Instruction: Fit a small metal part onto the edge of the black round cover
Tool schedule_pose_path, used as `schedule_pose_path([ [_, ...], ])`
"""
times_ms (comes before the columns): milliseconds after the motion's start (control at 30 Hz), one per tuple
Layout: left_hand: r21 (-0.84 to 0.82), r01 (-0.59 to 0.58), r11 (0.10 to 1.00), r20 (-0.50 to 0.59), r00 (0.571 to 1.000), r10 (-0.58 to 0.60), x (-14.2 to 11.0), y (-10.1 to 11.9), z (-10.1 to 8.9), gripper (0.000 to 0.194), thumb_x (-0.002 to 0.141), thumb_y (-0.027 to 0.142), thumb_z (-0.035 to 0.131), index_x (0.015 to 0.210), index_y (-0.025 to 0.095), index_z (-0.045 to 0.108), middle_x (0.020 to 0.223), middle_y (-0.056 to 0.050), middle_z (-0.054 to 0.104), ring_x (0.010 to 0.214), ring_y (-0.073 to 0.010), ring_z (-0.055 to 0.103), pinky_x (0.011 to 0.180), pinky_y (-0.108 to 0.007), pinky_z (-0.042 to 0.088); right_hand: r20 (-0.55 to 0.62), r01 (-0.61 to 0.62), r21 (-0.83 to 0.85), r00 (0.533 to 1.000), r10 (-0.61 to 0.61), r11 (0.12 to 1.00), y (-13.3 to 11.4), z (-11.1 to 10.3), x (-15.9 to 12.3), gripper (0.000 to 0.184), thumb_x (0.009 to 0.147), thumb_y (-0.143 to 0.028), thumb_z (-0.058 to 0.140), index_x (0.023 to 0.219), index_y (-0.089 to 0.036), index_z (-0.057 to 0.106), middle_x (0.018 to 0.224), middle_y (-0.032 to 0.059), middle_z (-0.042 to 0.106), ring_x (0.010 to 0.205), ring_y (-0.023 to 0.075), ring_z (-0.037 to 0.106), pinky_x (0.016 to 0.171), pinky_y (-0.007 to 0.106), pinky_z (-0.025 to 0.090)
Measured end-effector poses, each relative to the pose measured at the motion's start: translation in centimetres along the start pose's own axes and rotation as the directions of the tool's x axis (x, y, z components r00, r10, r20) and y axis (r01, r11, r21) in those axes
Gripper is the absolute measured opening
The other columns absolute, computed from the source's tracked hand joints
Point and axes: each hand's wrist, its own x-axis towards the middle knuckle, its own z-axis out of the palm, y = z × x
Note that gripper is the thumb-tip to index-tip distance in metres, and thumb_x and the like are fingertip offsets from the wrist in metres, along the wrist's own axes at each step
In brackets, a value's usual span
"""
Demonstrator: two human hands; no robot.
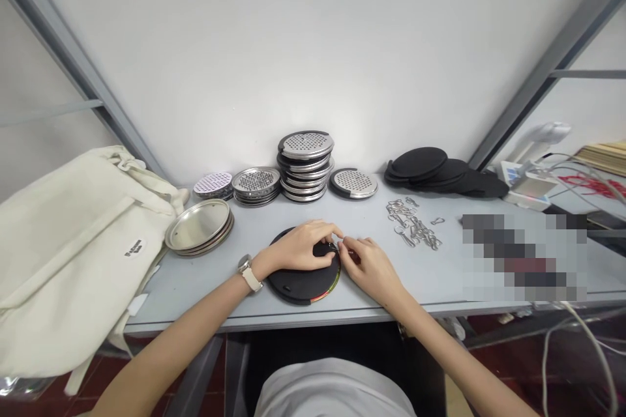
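A black round disc [303, 283], with a coloured strip along its lower right edge, lies flat near the table's front. Across its top rests my left hand [306, 244], thumb and fingers curved around the disc's right side. My right hand [369, 267] is at that same edge, fingertips pinched together. Between the two hands shows a small metal clip [333, 247], partly hidden by the fingers. A loose pile of metal snap clips [415, 231] lies to the right of my right hand.
Behind stand a stack of grater discs with black rims [306, 169], lower grater stacks [255, 182] and a single one [355, 182]. Black round covers [425, 166] lie at back right. Plain metal discs [198, 225] and a cream bag [83, 254] are left.
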Motion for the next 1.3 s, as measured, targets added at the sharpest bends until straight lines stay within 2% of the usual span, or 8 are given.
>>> schedule_pose_path([
  [267, -0.011, 0.011, 1.0, 0.005, 1.0, -0.011, 0.08, 0.0, -0.06, 0.035, 0.077, 0.015, 0.06, 0.111, 0.02, 0.055, 0.089, -0.002, 0.063, 0.088, -0.0172, 0.058, 0.088, -0.031, 0.043, -0.031, 0.016, 0.022, 0.999, -0.015, 1.0, -0.19, -0.22, -0.03, 0.026, 0.092, -0.024, 0.043, 0.066, -0.021, 0.045, 0.062, 0.0002, 0.053, 0.066, 0.0177, 0.048, 0.07, 0.031, 0.036],
  [500, -0.077, 0.021, 0.997, 0.0, 1.0, -0.021, 0.15, -0.02, -0.04, 0.034, 0.075, 0.013, 0.06, 0.109, 0.019, 0.056, 0.09, -0.002, 0.063, 0.087, -0.0161, 0.059, 0.086, -0.031, 0.045, -0.108, 0.039, 0.093, 0.994, -0.029, 0.995, 0.04, -0.06, -0.03, 0.014, 0.089, -0.02, 0.048, 0.075, -0.02, 0.052, 0.089, 0.006, 0.055, 0.085, 0.0215, 0.047, 0.081, 0.038, 0.04],
  [667, -0.111, 0.011, 0.994, 0.012, 1.0, -0.01, 0.22, 0.09, -0.07, 0.038, 0.076, 0.012, 0.06, 0.113, 0.02, 0.056, 0.098, -0.004, 0.065, 0.095, -0.0177, 0.059, 0.091, -0.033, 0.045, -0.118, 0.044, 0.159, 0.993, -0.025, 0.986, -0.05, -0.22, 0.0, 0.015, 0.09, -0.021, 0.048, 0.08, -0.021, 0.059, 0.102, 0.0087, 0.052, 0.096, 0.0247, 0.046, 0.088, 0.045, 0.041],
  [767, -0.105, -0.002, 0.994, 0.006, 1.0, 0.002, 0.27, 0.29, -0.18, 0.036, 0.077, 0.013, 0.061, 0.113, 0.02, 0.056, 0.106, -0.005, 0.064, 0.1, -0.0184, 0.057, 0.093, -0.033, 0.043, -0.082, 0.053, 0.19, 0.996, -0.038, 0.98, -0.13, -0.38, 0.04, 0.018, 0.092, -0.021, 0.044, 0.091, -0.022, 0.062, 0.102, 0.0094, 0.052, 0.098, 0.0247, 0.046, 0.089, 0.045, 0.041],
  [867, -0.095, -0.001, 0.995, -0.005, 1.0, 0.001, 0.29, 0.38, -0.24, 0.034, 0.077, 0.014, 0.062, 0.111, 0.018, 0.056, 0.103, -0.005, 0.064, 0.097, -0.0174, 0.058, 0.092, -0.032, 0.044, -0.041, 0.06, 0.179, 0.998, -0.054, 0.982, -0.12, -0.33, 0.13, 0.021, 0.093, -0.02, 0.041, 0.096, -0.021, 0.062, 0.098, 0.0092, 0.053, 0.094, 0.0232, 0.048, 0.087, 0.043, 0.042],
  [1000, -0.115, 0.014, 0.993, -0.01, 1.0, -0.015, 0.3, 0.2, -0.16, 0.033, 0.077, 0.013, 0.063, 0.109, 0.017, 0.056, 0.097, -0.004, 0.064, 0.09, -0.0153, 0.059, 0.09, -0.031, 0.045, -0.018, 0.06, 0.16, 0.998, -0.058, 0.985, -0.04, -0.16, 0.21, 0.022, 0.093, -0.018, 0.04, 0.094, -0.019, 0.062, 0.095, 0.0087, 0.055, 0.09, 0.022, 0.05, 0.085, 0.041, 0.041],
  [1167, -0.145, 0.032, 0.989, 0.003, 0.999, -0.032, 0.38, -0.11, -0.17, 0.03, 0.078, 0.016, 0.064, 0.107, 0.019, 0.058, 0.096, -0.003, 0.066, 0.091, -0.0157, 0.061, 0.09, -0.031, 0.044, -0.017, 0.072, 0.186, 0.997, -0.07, 0.98, -0.01, -0.3, 0.25, 0.022, 0.093, -0.018, 0.04, 0.099, -0.021, 0.062, 0.092, 0.0074, 0.056, 0.089, 0.0216, 0.05, 0.085, 0.04, 0.04],
  [1300, -0.183, 0.052, 0.982, 0.021, 0.999, -0.049, 0.42, -0.29, -0.23, 0.03, 0.079, 0.018, 0.065, 0.108, 0.019, 0.059, 0.097, -0.003, 0.067, 0.093, -0.016, 0.061, 0.091, -0.032, 0.044, -0.013, 0.062, 0.168, 0.998, -0.061, 0.984, 0.01, -0.31, 0.25, 0.019, 0.092, -0.017, 0.043, 0.091, -0.02, 0.061, 0.091, 0.007, 0.057, 0.086, 0.0213, 0.05, 0.082, 0.039, 0.04],
])
